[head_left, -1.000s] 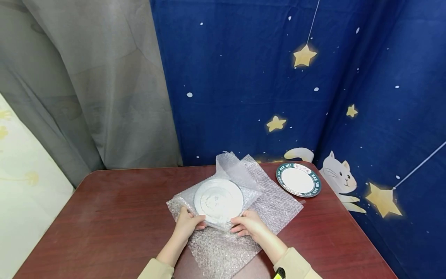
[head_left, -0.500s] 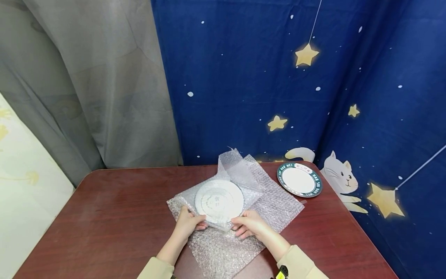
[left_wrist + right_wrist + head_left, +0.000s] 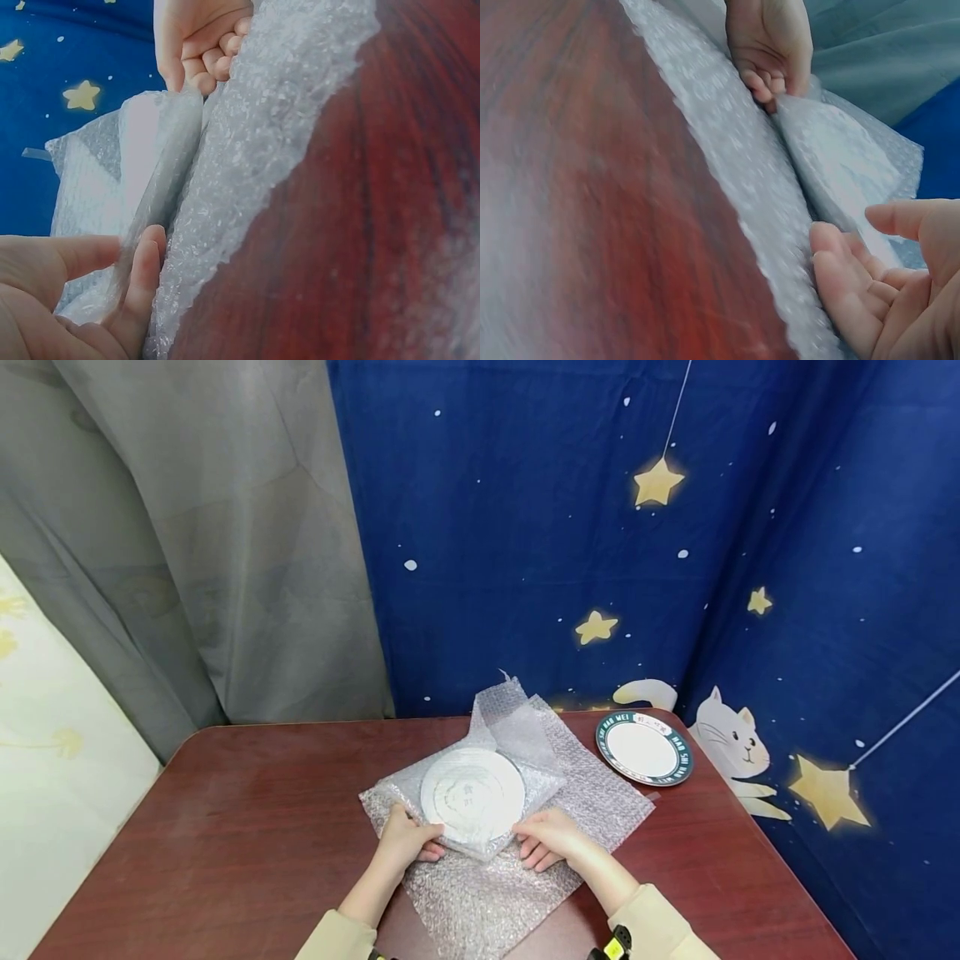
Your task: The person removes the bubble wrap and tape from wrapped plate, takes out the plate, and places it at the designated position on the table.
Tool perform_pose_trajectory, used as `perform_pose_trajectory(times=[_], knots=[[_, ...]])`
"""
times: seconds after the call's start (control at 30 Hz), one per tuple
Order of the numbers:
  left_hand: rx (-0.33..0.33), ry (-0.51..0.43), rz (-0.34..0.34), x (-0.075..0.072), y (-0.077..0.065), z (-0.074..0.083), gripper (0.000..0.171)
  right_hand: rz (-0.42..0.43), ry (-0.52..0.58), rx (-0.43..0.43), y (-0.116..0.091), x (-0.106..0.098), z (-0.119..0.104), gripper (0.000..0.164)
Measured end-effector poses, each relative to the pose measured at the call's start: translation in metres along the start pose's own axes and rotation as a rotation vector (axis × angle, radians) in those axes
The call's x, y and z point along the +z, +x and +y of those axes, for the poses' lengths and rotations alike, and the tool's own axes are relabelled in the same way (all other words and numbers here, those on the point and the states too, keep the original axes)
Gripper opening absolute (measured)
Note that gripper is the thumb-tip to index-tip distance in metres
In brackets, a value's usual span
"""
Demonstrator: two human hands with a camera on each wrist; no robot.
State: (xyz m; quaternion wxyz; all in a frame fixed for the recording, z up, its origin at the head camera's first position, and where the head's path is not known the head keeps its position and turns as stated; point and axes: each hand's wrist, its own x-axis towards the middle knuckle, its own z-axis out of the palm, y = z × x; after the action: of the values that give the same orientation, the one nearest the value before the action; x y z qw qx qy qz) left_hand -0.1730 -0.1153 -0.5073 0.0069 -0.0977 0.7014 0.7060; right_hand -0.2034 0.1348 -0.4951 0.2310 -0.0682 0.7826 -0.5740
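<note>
From the head view, I have a round white plate point(image 3: 472, 795) in front of me, covered by a folded layer of bubble wrap point(image 3: 483, 902), with more of the sheet spread under it across the reddish-brown wooden table point(image 3: 247, 827). My left hand point(image 3: 405, 839) is at the bundle's near-left edge, my right hand point(image 3: 551, 837) at its near-right edge, its thumb reaching the wrap and its other fingers curled beneath. Beige sleeves point(image 3: 648, 922) cover my forearms, and a black-and-yellow device point(image 3: 615, 946) sits at my right wrist. Near the table's far right corner lies a second plate, the green-rimmed plate point(image 3: 643, 747), with white lettering round its rim. Behind the table hang a grey curtain point(image 3: 202, 543) and a navy curtain point(image 3: 510, 527) printed with stars and a white cat. In the left wrist view, my left thumb lies over the bundle's edge and a finger is underneath, pinching the wrapped edge between them; my right hand is at the far end of that edge. In the right wrist view, my right thumb and fingers stand apart on either side of the edge, and I can't tell whether they press on it. Beyond, my left thumb and curled fingers take the other end.
</note>
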Motion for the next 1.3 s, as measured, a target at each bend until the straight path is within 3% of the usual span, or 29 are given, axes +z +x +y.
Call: perform_pose_trajectory(times=[0.3, 0.5, 0.77, 1.3], knots=[[-0.013, 0.022, 0.007, -0.001, -0.002, 0.002, 0.038, 0.195, -0.113, -0.079, 0.003, -0.016, -0.009, 0.02], [-0.014, 0.054, 0.005, -0.003, -0.004, 0.004, 0.038, 0.339, -0.122, -0.131, 0.011, -0.026, -0.014, 0.012], [-0.018, 0.101, 0.002, -0.004, -0.006, 0.004, 0.038, 0.484, -0.281, -0.274, 0.026, -0.042, -0.01, 0.022], [-0.02, 0.162, 0.021, -0.011, -0.009, 0.008, 0.034, 0.457, -0.378, -0.274, 0.042, -0.057, -0.001, 0.036]])
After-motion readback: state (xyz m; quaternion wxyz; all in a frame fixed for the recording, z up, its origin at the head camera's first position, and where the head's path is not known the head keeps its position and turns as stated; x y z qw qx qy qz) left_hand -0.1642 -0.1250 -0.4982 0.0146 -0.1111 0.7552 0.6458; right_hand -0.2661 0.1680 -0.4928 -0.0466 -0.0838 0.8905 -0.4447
